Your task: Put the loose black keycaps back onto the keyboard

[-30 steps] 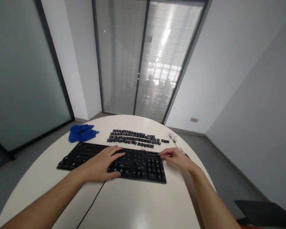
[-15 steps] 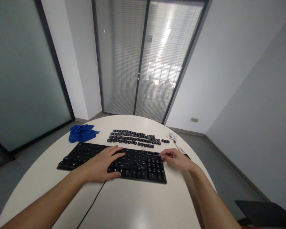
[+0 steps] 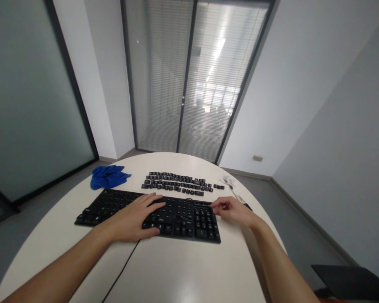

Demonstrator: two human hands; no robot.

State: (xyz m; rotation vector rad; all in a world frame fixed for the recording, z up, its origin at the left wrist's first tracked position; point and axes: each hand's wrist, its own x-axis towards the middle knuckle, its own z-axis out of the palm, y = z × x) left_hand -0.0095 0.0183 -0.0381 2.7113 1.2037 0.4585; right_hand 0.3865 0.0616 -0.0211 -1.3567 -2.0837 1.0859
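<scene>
A black keyboard [image 3: 186, 219] lies at a slant on the table, many of its keycaps off across the left and middle while the number pad keeps its keys. My left hand [image 3: 139, 216] rests spread over the middle of it, palm down and fingers apart. At the keyboard's upper right corner, my right hand [image 3: 230, 209] has its thumb and fingertips pinched together. Whatever sits in that pinch, if anything, is too small or hidden to name. Loose keycaps [image 3: 177, 183] stand in rows on the table just beyond the keyboard.
A crumpled blue cloth [image 3: 109, 176] lies at the far left of the round white table [image 3: 177, 269]. White swab-like items [image 3: 229, 182] lie at the far right, near my right hand. A thin black cable [image 3: 123, 269] runs toward me. A black chair [image 3: 350, 280] stands at lower right.
</scene>
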